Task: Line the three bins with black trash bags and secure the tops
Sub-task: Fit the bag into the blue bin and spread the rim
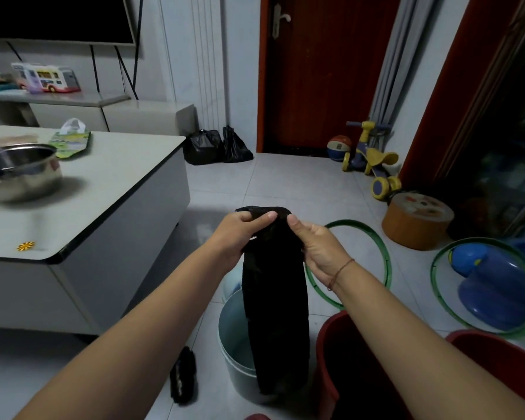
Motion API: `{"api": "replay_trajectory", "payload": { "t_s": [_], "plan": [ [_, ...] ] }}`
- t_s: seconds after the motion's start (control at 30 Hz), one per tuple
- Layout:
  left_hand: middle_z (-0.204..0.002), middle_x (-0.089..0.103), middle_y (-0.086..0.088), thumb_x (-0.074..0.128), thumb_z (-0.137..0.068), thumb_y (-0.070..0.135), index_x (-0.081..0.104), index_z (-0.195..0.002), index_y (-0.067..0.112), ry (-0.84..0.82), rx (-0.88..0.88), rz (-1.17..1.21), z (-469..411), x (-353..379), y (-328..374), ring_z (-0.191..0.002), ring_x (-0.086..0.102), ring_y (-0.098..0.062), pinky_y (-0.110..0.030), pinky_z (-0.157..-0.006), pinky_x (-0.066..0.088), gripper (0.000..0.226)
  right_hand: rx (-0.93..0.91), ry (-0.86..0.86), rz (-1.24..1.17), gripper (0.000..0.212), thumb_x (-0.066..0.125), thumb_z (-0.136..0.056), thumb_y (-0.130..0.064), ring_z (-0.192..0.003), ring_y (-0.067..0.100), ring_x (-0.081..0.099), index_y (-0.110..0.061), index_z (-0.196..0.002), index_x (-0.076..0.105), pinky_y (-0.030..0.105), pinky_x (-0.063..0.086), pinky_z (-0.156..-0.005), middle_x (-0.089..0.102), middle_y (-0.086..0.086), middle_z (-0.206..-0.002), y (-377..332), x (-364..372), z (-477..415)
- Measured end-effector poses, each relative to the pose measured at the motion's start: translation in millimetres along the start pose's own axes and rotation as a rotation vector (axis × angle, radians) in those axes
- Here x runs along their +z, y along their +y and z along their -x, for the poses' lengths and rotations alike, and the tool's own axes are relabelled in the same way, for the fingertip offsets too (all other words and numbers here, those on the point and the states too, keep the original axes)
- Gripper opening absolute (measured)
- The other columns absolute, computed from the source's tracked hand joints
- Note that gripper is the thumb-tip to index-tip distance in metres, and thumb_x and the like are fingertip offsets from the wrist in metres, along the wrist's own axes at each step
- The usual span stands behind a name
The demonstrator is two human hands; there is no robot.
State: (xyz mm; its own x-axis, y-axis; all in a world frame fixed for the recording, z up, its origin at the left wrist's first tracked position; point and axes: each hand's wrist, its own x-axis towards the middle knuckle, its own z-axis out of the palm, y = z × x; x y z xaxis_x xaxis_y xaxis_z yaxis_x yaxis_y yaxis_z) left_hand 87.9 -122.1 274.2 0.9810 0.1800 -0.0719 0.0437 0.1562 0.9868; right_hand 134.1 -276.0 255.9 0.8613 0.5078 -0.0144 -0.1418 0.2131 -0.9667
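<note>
Black trash bag [275,313] hangs as a narrow, unopened strip, its tail over the pale bin [228,338] at 6 o'clock. Left hand [240,234] and right hand [319,250] both pinch its top edge, thumbs close together. Likely risks: the layers cling and the mouth won't part — pulling harder could tear the film; the tail may drop outside the near rim. Room: worktop [103,192] edge at 9 o'clock, red bin [331,328] just beside at 5, green hoop [385,256] at 3 — open floor at 12.
</note>
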Motion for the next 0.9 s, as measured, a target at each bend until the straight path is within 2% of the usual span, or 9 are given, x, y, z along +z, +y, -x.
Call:
{"api": "replay_trajectory", "payload": {
  "t_s": [0.13, 0.23, 0.33, 0.4, 0.47, 0.53, 0.7, 0.8, 0.9],
  "plan": [
    [-0.087, 0.069, -0.006, 0.064, -0.089, 0.021, 0.069, -0.092, 0.008, 0.014, -0.010, -0.049, -0.1, 0.0, -5.5, -0.083, 0.064, -0.020, -0.030, -0.083, 0.048, 0.014, 0.002, 0.021, -0.023, 0.022, 0.060, -0.088, -0.025, -0.088, 0.018, 0.068, -0.007, -0.093, 0.071, 0.026, 0.054, -0.078, 0.075, 0.005, -0.089, -2.5, -6.1, -0.2],
    [-0.093, 0.070, -0.009, 0.060, -0.091, 0.021, 0.069, -0.106, 0.005, -0.032, 0.047, -0.123, -4.3, 1.9, 11.8, -0.085, 0.065, -0.019, -0.027, -0.082, 0.048, 0.023, -0.035, 0.047, -0.016, 0.014, 0.057, -0.090, -0.013, -0.077, 0.018, 0.066, -0.005, -0.086, 0.068, 0.023, 0.056, -0.072, 0.073, 0.003, -0.074, -24.7, -3.1, -8.2],
    [-0.097, 0.073, -0.010, 0.059, -0.092, 0.022, 0.068, -0.111, 0.006, -0.061, 0.141, -0.177, -15.1, 3.8, 47.1, -0.085, 0.068, -0.018, -0.027, -0.081, 0.053, 0.027, -0.090, 0.041, 0.002, 0.011, 0.058, -0.090, -0.010, -0.070, 0.015, 0.065, -0.007, -0.082, 0.065, 0.021, 0.056, -0.069, 0.071, -0.001, -0.065, -62.3, 4.5, -20.7],
    [-0.083, 0.075, -0.002, 0.062, -0.090, 0.023, 0.069, -0.105, 0.006, -0.041, 0.203, -0.184, -23.3, 6.3, 73.5, -0.074, 0.070, -0.011, -0.020, -0.065, 0.053, 0.024, -0.143, 0.036, -0.012, 0.010, 0.058, -0.089, -0.009, -0.064, 0.010, 0.066, -0.010, -0.080, 0.064, 0.019, 0.055, -0.063, 0.071, -0.003, -0.063, -87.7, 10.5, -29.0],
    [-0.073, 0.075, 0.002, 0.066, -0.088, 0.023, 0.072, -0.095, 0.009, -0.017, 0.259, -0.153, -30.5, 8.7, 96.2, -0.068, 0.071, -0.010, -0.018, -0.056, 0.052, 0.017, -0.195, 0.035, -0.031, 0.010, 0.060, -0.088, -0.008, -0.062, 0.007, 0.067, -0.011, -0.080, 0.064, 0.018, 0.054, -0.061, 0.071, -0.005, -0.062, -109.1, 16.5, -36.0],
    [-0.075, 0.076, 0.000, 0.070, -0.084, 0.028, 0.073, -0.089, 0.012, -0.005, 0.286, -0.135, -35.8, 9.5, 114.2, -0.071, 0.073, -0.013, -0.020, -0.057, 0.054, 0.017, -0.228, 0.031, -0.048, 0.008, 0.061, -0.087, -0.008, -0.065, 0.008, 0.067, -0.011, -0.080, 0.065, 0.019, 0.054, -0.062, 0.072, -0.004, -0.064, -125.2, 22.5, -41.3],
    [-0.080, 0.076, -0.006, 0.075, -0.079, 0.033, 0.073, -0.090, 0.010, 0.007, 0.278, -0.066, -46.1, 5.6, 138.4, -0.075, 0.074, -0.021, -0.026, -0.059, 0.055, 0.026, -0.245, 0.024, -0.113, 0.008, 0.062, -0.086, -0.006, -0.065, 0.006, 0.068, -0.010, -0.080, 0.065, 0.017, 0.054, -0.063, 0.072, -0.004, -0.065, -143.8, 32.3, -51.8],
    [-0.074, 0.072, -0.003, 0.077, -0.076, 0.039, 0.069, -0.076, 0.014, 0.045, 0.277, -0.071, -50.0, 0.9, 144.2, -0.073, 0.070, -0.019, -0.028, -0.061, 0.054, 0.026, -0.239, 0.027, -0.131, 0.008, 0.063, -0.085, -0.007, -0.068, 0.007, 0.067, -0.012, -0.079, 0.066, 0.018, 0.053, -0.065, 0.072, -0.004, -0.066, -147.5, 34.4, -55.3],
    [-0.075, 0.070, -0.004, 0.076, -0.076, 0.037, 0.068, -0.070, 0.015, 0.065, 0.301, -0.065, -52.6, -4.8, 147.9, -0.074, 0.068, -0.018, -0.029, -0.068, 0.053, 0.024, -0.231, 0.022, -0.171, 0.007, 0.064, -0.084, -0.006, -0.063, 0.005, 0.069, -0.010, -0.080, 0.066, 0.017, 0.053, -0.060, 0.073, -0.004, -0.066, -146.8, 36.0, -56.5]
  ]
}}
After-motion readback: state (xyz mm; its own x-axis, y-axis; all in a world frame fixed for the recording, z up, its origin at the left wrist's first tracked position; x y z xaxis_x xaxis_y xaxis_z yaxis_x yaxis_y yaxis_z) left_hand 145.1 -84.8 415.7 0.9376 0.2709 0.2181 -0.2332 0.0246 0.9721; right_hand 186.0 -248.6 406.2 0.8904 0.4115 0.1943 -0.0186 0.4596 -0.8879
